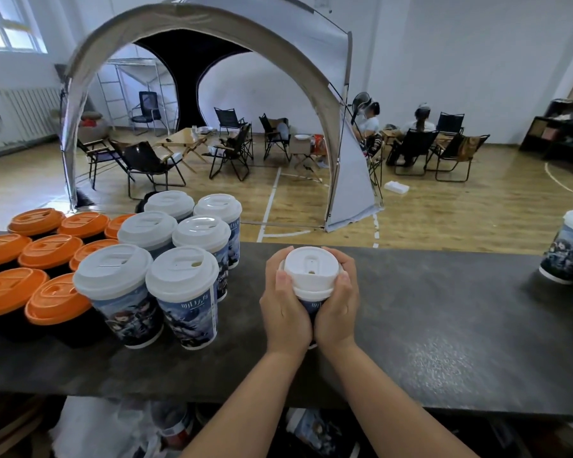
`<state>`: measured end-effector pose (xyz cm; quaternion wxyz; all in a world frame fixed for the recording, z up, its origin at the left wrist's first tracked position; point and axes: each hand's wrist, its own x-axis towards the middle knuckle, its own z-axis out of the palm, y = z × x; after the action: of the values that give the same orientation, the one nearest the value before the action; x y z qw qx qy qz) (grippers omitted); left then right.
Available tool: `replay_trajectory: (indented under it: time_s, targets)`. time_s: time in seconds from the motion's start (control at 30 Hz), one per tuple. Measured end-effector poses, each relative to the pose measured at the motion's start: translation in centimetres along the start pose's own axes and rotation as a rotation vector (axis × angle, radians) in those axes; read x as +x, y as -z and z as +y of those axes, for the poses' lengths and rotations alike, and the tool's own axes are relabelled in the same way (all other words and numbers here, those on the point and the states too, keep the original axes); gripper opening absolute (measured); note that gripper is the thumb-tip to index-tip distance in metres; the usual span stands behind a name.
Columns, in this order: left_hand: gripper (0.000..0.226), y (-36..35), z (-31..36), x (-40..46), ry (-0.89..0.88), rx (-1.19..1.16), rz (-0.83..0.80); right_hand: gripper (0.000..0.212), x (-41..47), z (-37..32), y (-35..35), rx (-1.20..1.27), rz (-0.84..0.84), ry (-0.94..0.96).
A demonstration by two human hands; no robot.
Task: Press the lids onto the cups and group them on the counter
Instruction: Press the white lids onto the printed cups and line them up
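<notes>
on the dark counter (444, 342), mid-front: a printed cup (311, 309) with white lid (311, 271), clasped from both sides, left hand (286, 305) and right hand (336, 305) curled round it. just left, six white-lidded cups (182, 292) grouped; orange-lidded cups (47, 259) beyond.

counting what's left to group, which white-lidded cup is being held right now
The white-lidded printed paper cup at the counter's middle, clasped between the left hand and right hand. The six-cup white-lidded cluster stands untouched to its left.
</notes>
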<state>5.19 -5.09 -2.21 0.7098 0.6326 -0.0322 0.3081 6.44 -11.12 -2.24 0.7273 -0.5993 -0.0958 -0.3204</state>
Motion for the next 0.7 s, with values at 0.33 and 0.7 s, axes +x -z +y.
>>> replay_trajectory:
  time_s: [0.33, 0.7]
  targets:
    - [0.087, 3.6, -2.3, -1.7, 0.112, 0.322, -0.341, 0.037, 2.3, 1.1, 3.3, -0.062, -0.154, -0.199]
    - [0.064, 0.9, -2.7, 2.9, 0.237, 0.485, -0.128, 0.077, 3.4, 1.9, 0.5, -0.404, -0.43, -0.314]
